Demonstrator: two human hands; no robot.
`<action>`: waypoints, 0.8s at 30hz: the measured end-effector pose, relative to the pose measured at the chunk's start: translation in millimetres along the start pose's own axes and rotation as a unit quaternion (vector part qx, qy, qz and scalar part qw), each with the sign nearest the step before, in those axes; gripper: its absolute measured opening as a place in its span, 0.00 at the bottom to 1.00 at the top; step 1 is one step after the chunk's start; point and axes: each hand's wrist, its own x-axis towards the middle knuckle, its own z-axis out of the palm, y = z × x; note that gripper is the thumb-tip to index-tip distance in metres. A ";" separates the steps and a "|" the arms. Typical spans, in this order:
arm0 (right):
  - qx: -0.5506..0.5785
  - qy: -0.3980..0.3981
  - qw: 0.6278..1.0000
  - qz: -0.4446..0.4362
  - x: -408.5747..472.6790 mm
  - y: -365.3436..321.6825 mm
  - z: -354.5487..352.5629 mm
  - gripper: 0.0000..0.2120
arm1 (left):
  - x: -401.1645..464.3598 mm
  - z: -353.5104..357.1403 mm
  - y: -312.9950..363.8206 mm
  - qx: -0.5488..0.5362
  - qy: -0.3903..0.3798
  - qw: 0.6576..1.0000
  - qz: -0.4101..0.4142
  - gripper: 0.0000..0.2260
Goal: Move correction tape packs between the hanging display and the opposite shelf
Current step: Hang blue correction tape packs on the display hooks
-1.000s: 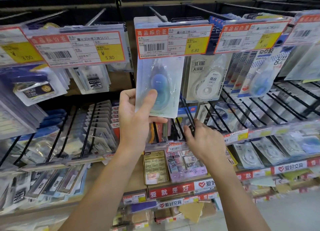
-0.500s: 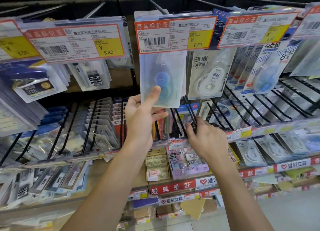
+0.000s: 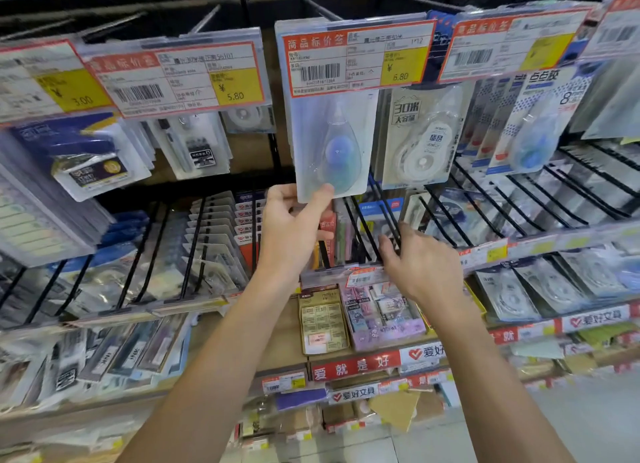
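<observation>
The left hand (image 3: 294, 230) pinches the bottom edge of a clear correction tape pack (image 3: 334, 147), thumb pressed on the front near the lower corner and the other fingers curled behind it. The pack hangs upright straight above that hand, its blue and translucent dispenser showing through the blister, and its top is hidden behind a red-bordered price tag (image 3: 356, 58) marked 6.80. Whether the pack sits on its hook or is only held up against it cannot be told.

The right hand (image 3: 420, 268) is lower and to the right of the left hand, well apart from the held pack. Its fingers are curled around the black wire pegs (image 3: 379, 227) of the row below, gripping them near their front ends, just above a strip of small price labels (image 3: 363, 275).

Just right of the held pack hangs a white correction tape pack (image 3: 420, 140) printed with "30", and farther right a blue dotted pack (image 3: 535, 126) marked with an 8. To the left of the left hand, another price tag (image 3: 176, 78) reads 5.80, with blister packs hanging under it. Below both hands, on the shelf, stand a box of small yellowish items (image 3: 323, 320) and a purple box (image 3: 384, 313), touching side by side.
</observation>
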 end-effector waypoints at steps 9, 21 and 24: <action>0.021 -0.045 0.999 0.007 -2.8 -5.3 -19.2 0.22 | -6.4 -35.4 2.7 0.098 -0.006 0.995 -0.004 0.18; 0.004 -0.061 0.997 0.046 -88.9 6.3 -72.0 0.27 | -64.7 -66.2 -10.7 0.631 -0.149 0.737 0.192 0.18; -0.005 -0.065 0.995 0.075 -125.5 15.2 -82.3 0.24 | -86.8 -57.3 -12.6 0.622 -0.207 0.725 0.209 0.18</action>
